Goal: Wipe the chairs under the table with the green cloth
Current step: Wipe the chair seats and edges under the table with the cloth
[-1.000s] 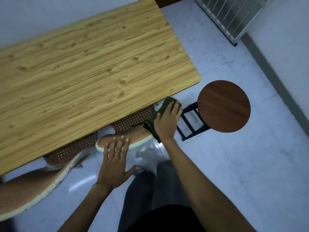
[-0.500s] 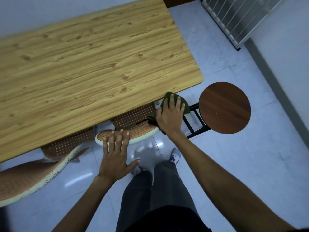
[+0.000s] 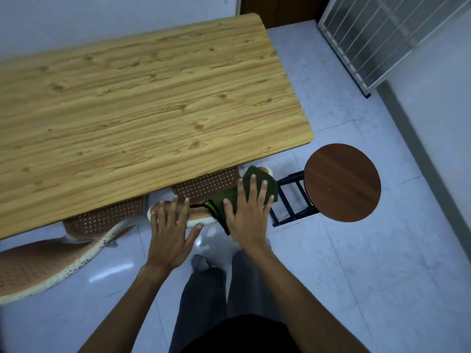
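Observation:
A brown perforated plastic chair (image 3: 206,186) with a pale rim is tucked under the wooden table (image 3: 142,103). My right hand (image 3: 248,215) lies flat on the dark green cloth (image 3: 270,186) and presses it onto the chair's right side and back rim. My left hand (image 3: 169,230) rests palm down on the chair's back rim, fingers spread, holding nothing. A second brown chair (image 3: 43,266) pokes out from under the table at the lower left.
A round dark-wood stool (image 3: 342,183) on a black metal frame stands just right of the cloth. A white metal grille (image 3: 382,34) leans at the wall, top right. My legs (image 3: 204,296) stand on pale floor tiles below the hands.
The cloth hand has slid back along the chair toward me and a little left. The left hand has stayed on the rim. My head has drawn back a little, showing more of the table.

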{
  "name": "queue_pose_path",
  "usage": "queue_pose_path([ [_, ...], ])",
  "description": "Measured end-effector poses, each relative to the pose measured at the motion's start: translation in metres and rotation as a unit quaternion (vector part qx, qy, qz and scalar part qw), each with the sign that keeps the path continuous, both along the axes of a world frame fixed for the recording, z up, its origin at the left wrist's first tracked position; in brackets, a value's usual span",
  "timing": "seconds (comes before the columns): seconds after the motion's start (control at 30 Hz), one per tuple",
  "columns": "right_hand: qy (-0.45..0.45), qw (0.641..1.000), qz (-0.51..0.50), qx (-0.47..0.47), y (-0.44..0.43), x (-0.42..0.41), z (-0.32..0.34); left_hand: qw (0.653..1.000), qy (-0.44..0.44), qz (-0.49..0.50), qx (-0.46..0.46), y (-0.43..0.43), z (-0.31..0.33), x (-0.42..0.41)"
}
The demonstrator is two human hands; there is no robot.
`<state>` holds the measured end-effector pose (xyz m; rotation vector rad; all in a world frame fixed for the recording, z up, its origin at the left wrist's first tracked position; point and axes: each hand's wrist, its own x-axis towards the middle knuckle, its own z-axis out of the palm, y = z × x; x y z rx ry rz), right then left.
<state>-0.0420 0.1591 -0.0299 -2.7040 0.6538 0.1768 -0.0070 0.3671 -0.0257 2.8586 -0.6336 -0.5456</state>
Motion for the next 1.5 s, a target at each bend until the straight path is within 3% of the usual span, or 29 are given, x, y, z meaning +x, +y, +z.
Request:
queue_pose_path([
  [0.1, -0.012, 0.998, -0.035, 0.045, -0.044, 0.028, -0.007, 1.000, -0.011, 0.006, 0.005, -0.003, -0.001, 0.001],
  [0.2, 0.010, 0.980, -0.085, 0.182, -0.097, 0.063, -0.019, 1.000, -0.024, 0.001, 0.015, -0.001, -0.006, 0.001],
  [0.3, 0.160, 0.929, -0.130, 0.309, -0.138, 0.104, -0.026, 0.999, -0.038, 0.001, 0.015, 0.000, -0.012, 0.001],
  [0.4, 0.217, 0.872, -0.110, 0.426, -0.140, 0.129, -0.028, 0.998, -0.053, 0.007, 0.015, -0.001, -0.015, 0.000],
  [0.47, 0.231, 0.894, -0.082, 0.375, -0.139, 0.135, -0.033, 0.998, -0.058, 0.017, 0.015, -0.003, -0.014, -0.002],
  [0.53, 0.239, 0.932, -0.062, 0.265, -0.137, 0.127, -0.033, 0.998, -0.050, 0.023, 0.016, -0.001, -0.011, -0.003],
  [0.67, 0.143, 0.987, -0.026, 0.076, -0.099, 0.078, -0.012, 0.999, -0.034, 0.030, 0.025, -0.007, -0.005, 0.000],
  [0.77, 0.077, 0.996, 0.034, -0.015, -0.026, 0.026, 0.007, 0.998, -0.014, 0.044, 0.030, -0.011, 0.003, -0.002],
  [0.97, 0.025, 0.990, 0.139, -0.009, 0.048, -0.036, 0.006, 0.999, 0.017, 0.034, 0.022, -0.010, 0.011, 0.000],
  [1.1, 0.016, 0.988, 0.153, -0.017, 0.002, -0.025, 0.000, 0.998, 0.009, 0.050, 0.024, -0.016, 0.013, 0.001],
  [1.3, 0.021, 0.996, 0.084, 0.006, -0.074, 0.018, -0.005, 0.998, 0.004, 0.046, 0.035, -0.016, 0.008, 0.002],
  [1.4, 0.066, 0.995, 0.038, 0.068, -0.118, 0.052, -0.015, 0.998, -0.007, 0.045, 0.037, -0.015, 0.006, 0.001],
  [1.5, 0.143, 0.968, -0.027, 0.206, -0.149, 0.086, -0.027, 0.998, -0.008, 0.050, 0.036, -0.015, 0.004, 0.000],
])
